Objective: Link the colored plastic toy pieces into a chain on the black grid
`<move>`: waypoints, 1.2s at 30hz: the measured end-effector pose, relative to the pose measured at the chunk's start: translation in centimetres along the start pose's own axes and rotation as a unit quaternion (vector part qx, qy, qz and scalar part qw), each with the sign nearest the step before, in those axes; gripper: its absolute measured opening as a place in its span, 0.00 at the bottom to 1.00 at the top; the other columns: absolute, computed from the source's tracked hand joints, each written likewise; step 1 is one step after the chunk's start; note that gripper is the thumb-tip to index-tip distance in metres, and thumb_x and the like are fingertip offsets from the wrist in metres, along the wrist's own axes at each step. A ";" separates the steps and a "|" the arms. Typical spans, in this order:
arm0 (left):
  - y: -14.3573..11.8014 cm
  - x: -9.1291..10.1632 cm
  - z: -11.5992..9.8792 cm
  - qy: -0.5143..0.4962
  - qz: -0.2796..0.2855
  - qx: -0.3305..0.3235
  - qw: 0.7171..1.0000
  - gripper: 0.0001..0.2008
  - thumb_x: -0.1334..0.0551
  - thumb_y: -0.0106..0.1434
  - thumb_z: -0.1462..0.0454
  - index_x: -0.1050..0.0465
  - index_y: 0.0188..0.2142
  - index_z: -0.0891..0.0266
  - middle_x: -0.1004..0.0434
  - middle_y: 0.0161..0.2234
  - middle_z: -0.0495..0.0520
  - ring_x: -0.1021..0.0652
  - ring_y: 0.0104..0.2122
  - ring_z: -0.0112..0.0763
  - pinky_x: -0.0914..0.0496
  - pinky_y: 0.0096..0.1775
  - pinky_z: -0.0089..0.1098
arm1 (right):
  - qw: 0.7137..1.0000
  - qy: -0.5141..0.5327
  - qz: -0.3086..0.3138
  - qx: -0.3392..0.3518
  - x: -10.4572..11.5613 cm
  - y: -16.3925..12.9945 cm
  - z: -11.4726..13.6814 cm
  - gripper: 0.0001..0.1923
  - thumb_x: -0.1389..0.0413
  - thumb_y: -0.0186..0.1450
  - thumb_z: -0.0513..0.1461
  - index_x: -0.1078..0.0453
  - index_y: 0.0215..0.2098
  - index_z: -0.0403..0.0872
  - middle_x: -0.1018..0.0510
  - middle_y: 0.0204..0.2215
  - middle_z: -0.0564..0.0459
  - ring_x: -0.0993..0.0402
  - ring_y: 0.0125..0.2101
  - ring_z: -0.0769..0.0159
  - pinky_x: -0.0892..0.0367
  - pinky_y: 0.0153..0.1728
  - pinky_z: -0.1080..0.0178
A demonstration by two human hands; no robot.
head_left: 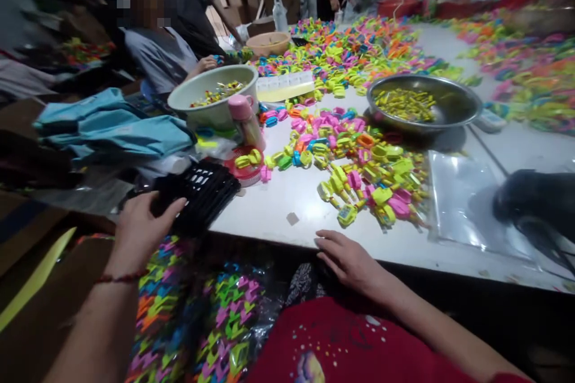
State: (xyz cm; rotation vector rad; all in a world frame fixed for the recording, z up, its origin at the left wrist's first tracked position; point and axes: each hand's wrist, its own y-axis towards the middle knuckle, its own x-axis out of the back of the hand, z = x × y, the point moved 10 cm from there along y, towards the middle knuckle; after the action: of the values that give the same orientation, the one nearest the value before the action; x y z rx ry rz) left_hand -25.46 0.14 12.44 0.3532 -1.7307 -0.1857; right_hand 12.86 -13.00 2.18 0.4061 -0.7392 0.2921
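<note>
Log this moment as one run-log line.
left hand: on black tray | right hand: flat on white table edge, empty | ahead: plastic toy pieces, metal bowl

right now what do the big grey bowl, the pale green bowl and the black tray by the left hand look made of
The big grey bowl looks like metal, probably steel: shiny, with a thin bright rim. The pale green bowl seems to be plastic: matt, opaque, with a thick rolled rim. The black ribbed tray under the left hand is likely moulded plastic, though blur leaves this open.
</note>
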 end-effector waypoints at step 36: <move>-7.8 -13.5 -16.1 -0.281 0.078 0.052 0.955 0.13 0.41 0.64 0.58 0.23 0.29 0.63 0.21 0.29 0.54 0.24 0.29 0.31 0.31 0.35 0.32 | 0.941 -0.327 -0.085 0.010 5.5 0.1 -10.9 0.16 0.51 0.63 0.38 0.29 0.47 0.48 0.22 0.44 0.42 0.30 0.43 0.45 0.37 0.37 0.48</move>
State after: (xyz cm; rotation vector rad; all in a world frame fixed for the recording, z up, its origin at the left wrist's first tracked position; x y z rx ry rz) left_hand -6.54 -1.47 0.51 0.2506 -2.3284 -0.0807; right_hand 23.10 -7.30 -1.24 0.5922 -1.3438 -0.0094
